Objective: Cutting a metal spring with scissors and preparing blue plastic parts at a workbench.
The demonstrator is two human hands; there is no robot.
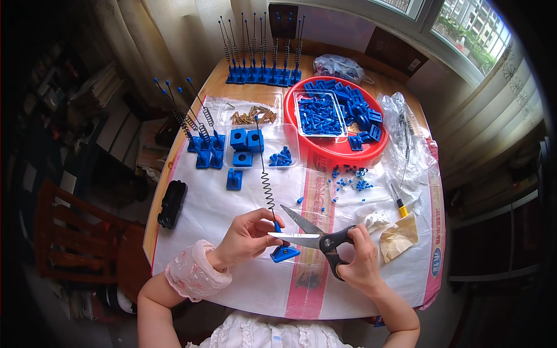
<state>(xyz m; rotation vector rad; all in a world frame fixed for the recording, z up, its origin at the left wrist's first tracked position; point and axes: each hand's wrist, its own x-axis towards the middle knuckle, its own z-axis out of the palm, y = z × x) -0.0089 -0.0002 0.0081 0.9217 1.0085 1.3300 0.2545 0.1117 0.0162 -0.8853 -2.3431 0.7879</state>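
Near the table's front edge my left hand (245,236) pinches the blue stem of a spring stand (285,253). A black wire with a coil spring (267,188) rises from that stem to a small blue tip. My right hand (363,260) has its fingers through the black handles of a pair of scissors (329,242). The blades are spread apart and point left. The lower blade passes across the blue stem beside my left fingertips; whether it touches cannot be told.
Finished-looking spring stands (264,75) line the back, with several more (208,152) at left. A red basin (333,156) holds blue parts. Clear trays (292,165) hold blocks and brass pins. A yellow-handled screwdriver (402,210), plastic bags (400,127) and a black case (173,204) lie around.
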